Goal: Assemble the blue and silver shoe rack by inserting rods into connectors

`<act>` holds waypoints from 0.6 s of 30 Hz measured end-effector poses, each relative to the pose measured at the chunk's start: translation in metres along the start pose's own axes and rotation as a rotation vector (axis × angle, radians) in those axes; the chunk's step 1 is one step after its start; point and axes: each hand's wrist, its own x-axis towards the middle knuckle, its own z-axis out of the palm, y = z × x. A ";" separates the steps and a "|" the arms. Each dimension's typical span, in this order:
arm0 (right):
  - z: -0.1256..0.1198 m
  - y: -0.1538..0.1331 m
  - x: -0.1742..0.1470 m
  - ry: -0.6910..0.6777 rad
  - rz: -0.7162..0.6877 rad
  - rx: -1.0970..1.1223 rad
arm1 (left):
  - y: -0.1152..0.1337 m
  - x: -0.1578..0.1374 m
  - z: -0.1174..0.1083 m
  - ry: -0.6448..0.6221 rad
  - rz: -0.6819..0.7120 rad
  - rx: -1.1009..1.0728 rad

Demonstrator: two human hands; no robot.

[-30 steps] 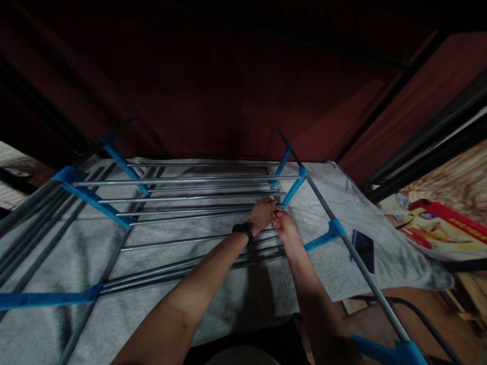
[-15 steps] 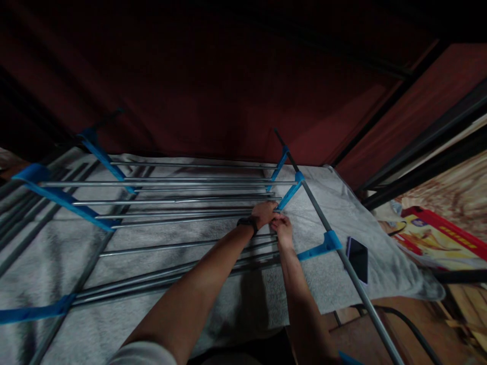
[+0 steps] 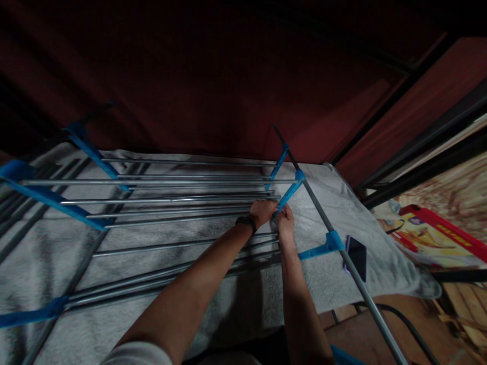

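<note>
A rack of grey metal tubes (image 3: 171, 181) joined by blue plastic brackets lies across a grey cloth. My left hand (image 3: 263, 212), with a dark band on the wrist, is closed round the right end of a tube, close to the lower tip of a blue bracket (image 3: 289, 195). Right beside it, my right hand (image 3: 286, 222) pinches that bracket's lower tip. The exact meeting of tube end and bracket is hidden by my fingers. Nearer to me, another blue bracket (image 3: 321, 247) sits on the long right-hand pole (image 3: 318, 209), apart from the loose tube ends left of it.
Beside the pole a phone (image 3: 356, 257) lies on the grey cloth (image 3: 308, 289). A red and yellow box (image 3: 437, 238) stands at the right. Dark red panels (image 3: 213, 101) rise behind the rack. More blue brackets (image 3: 57, 200) hold the tubes' left ends.
My right hand has shifted slightly right, from against my left hand to the bracket's tip. The left hand stays nearly in place. The view has shifted slightly.
</note>
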 end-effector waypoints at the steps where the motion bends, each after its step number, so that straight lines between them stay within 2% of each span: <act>1: 0.001 0.001 0.000 0.013 -0.006 -0.020 | 0.000 0.000 0.000 0.002 0.000 -0.001; 9: 0.003 -0.005 -0.003 0.038 -0.015 -0.181 | 0.001 0.002 0.000 0.026 -0.030 -0.007; 18: 0.004 -0.006 -0.003 0.033 -0.019 -0.219 | 0.003 0.000 -0.004 0.030 -0.015 0.000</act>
